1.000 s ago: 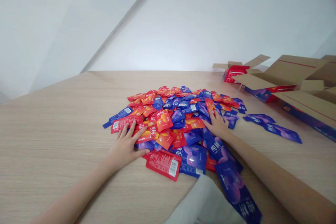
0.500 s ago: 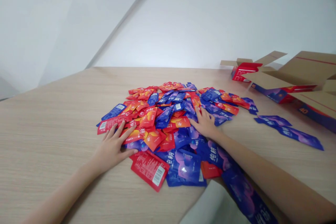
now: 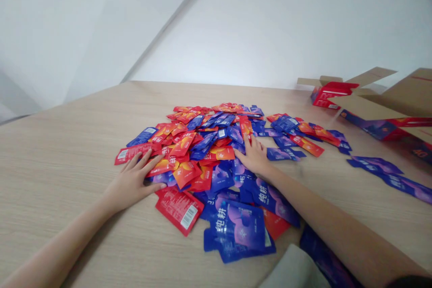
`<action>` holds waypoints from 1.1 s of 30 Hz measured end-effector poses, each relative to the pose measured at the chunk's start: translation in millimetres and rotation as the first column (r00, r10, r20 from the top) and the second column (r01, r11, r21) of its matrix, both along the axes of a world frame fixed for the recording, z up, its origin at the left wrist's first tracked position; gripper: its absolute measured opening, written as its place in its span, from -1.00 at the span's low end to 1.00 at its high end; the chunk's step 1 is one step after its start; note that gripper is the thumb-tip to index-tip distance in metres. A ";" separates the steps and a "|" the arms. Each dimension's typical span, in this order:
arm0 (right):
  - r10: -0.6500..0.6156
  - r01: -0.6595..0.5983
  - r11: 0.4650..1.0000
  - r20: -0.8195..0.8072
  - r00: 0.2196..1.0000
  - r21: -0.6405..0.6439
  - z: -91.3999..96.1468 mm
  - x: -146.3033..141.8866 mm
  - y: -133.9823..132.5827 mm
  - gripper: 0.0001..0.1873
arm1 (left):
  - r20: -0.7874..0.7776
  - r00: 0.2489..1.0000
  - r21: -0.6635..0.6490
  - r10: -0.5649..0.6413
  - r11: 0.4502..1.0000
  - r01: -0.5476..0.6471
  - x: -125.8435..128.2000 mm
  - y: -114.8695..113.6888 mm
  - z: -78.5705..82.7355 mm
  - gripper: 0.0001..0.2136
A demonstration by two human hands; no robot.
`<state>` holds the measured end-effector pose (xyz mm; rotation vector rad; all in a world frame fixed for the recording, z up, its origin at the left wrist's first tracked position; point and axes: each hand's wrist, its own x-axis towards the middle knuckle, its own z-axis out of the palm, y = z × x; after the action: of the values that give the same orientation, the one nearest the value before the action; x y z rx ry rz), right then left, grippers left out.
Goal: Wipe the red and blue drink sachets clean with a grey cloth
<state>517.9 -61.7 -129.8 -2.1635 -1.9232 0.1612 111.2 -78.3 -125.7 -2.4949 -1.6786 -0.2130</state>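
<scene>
A wide heap of red-orange and blue-purple sachets [image 3: 184, 144] lies across the table's middle. My left hand [image 3: 133, 184] rests on its left side, fingers spread over red sachets, thumb near a red sachet [image 3: 180, 209] showing a barcode. On the right side of the heap, my right hand [image 3: 254, 157] lies with its fingers apart, its fingertips at an upright-lying orange sachet [image 3: 246, 126]. Neither hand grips anything. Large blue-purple sachets [image 3: 243, 229] overlap at the front of the heap. Under my right forearm runs another blue sachet [image 3: 275, 200].
Two opened cartons stand at the right, a small red box [image 3: 327, 94] and a larger blue-and-red box [image 3: 371, 123] with flaps spread. A smaller group of sachets [image 3: 303, 130] and a blue strip [image 3: 393, 175] lie before them. A white wall [image 3: 253, 22] rises behind the table [image 3: 67, 153].
The view has shifted, so the boxes sit further right. A gap has opened between the heap and the right-hand sachets. The front blue sachets have slid nearer me. Both hands stay on the heap.
</scene>
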 end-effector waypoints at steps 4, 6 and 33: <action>0.033 -0.034 0.999 -0.016 0.999 -0.013 0.9 -14.1 8.0 -0.03 | -0.017 0.998 0.013 0.058 0.998 -0.058 -6.9 4.3 0.0 -0.23; 0.041 -0.041 0.999 -0.024 0.999 -0.017 1.1 -20.1 12.0 -0.02 | -0.021 0.997 0.026 0.080 0.997 -0.079 -6.3 5.3 0.8 -0.22; 0.380 -0.378 0.913 -0.018 0.925 -0.150 -11.0 126.8 -273.1 -0.15 | 0.152 0.865 -0.170 -0.478 0.849 0.500 157.0 -140.1 30.0 -0.34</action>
<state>644.7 -334.8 -140.7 -1.8489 -2.3911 0.3748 268.2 -218.4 -95.8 -3.0852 -1.0985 -0.2304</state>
